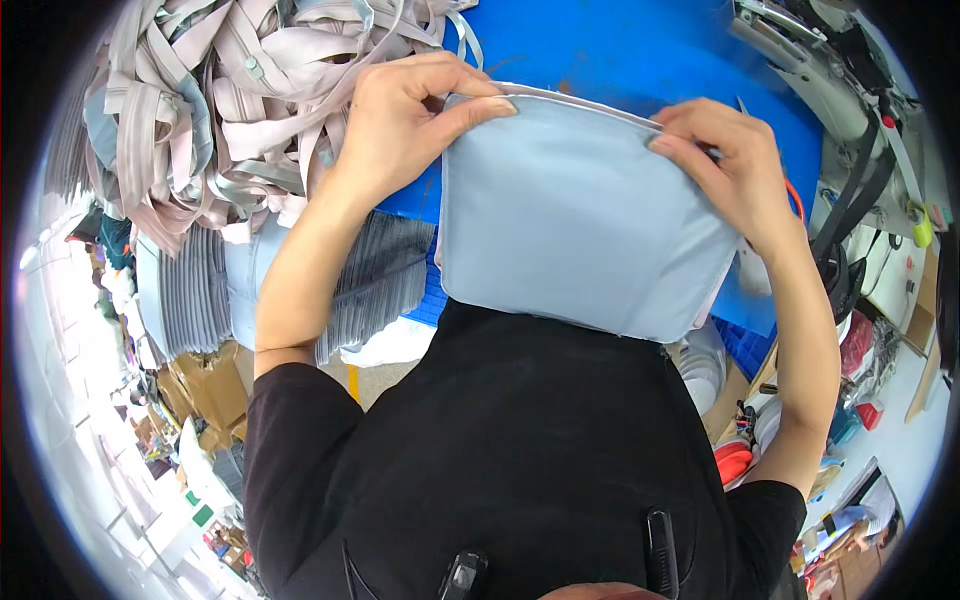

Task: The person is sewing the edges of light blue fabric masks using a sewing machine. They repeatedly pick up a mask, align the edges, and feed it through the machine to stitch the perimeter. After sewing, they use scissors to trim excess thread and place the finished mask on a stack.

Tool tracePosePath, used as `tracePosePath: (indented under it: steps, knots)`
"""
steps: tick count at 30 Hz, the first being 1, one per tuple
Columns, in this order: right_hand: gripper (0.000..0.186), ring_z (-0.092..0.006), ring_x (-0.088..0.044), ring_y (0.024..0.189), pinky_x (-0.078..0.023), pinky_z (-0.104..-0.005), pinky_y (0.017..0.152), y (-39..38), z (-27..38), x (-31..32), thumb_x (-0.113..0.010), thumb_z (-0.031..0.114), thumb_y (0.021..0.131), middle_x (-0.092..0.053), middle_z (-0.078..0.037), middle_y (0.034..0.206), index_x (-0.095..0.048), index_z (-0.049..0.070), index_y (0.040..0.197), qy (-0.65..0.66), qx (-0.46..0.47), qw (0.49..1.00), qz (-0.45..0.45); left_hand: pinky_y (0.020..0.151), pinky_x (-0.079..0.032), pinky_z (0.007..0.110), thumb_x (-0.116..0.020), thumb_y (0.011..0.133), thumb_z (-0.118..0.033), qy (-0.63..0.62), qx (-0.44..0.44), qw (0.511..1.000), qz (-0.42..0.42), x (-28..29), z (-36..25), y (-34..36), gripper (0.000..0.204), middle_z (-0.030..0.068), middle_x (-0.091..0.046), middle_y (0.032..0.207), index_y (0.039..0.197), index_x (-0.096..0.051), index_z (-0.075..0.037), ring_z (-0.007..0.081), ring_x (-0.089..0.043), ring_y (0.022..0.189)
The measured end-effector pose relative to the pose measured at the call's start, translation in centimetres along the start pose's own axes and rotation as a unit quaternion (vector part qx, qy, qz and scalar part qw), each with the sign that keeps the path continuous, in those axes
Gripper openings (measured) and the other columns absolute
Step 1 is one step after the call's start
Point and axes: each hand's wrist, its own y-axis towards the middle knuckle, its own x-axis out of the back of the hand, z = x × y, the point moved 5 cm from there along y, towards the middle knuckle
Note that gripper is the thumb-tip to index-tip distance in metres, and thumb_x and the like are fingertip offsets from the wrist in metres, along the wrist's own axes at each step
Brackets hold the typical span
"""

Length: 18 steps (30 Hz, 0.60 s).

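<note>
A light blue-grey fabric panel [580,215], roughly rectangular with rounded corners, is stretched between my two hands in front of my torso. A pinkish layer shows behind its far edge. My left hand [420,115] pinches the far left corner between thumb and fingers. At the far right corner, my right hand [722,160] grips the same edge, thumb on the near face. The panel's near edge rests against my black shirt. Behind the panel lies the blue tabletop [600,50].
A heap of pinkish zipper strips [250,120] covers the left of the table. Stacks of grey-blue fabric panels [385,275] sit below it. A pale sewing machine [800,75] stands at the far right. Cardboard boxes [205,390] are on the floor at left.
</note>
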Motion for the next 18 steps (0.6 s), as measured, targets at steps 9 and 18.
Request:
tracePosePath:
  steps: [9,18]
  knots:
    - [0.016,-0.0224,-0.072,0.089,-0.055,-0.0315,0.077,-4.5,2.9,2.6,-0.083,0.014,0.083,-0.075,-0.01,0.097,-0.075,0.002,0.091,0.027,0.007,0.996,-0.08,0.074,-0.058,0.026,-0.084,0.081,-0.004,0.029,-0.192,0.981,-0.028,0.7,-6.3,0.4,0.009,0.0096,-0.078,0.094,0.086,-0.076,-0.001,0.017,-0.075,0.082]
    - [0.026,-0.0189,-0.066,0.077,-0.051,-0.0299,0.07,-4.9,3.1,3.3,-0.086,0.016,0.082,-0.069,-0.008,0.083,-0.065,0.0,0.08,0.015,-0.006,0.993,-0.115,0.07,-0.058,0.025,-0.081,0.084,-0.002,0.014,-0.165,0.986,-0.013,1.1,-7.0,0.7,0.009,0.0099,-0.078,0.094,0.084,-0.072,0.0,0.0144,-0.075,0.081]
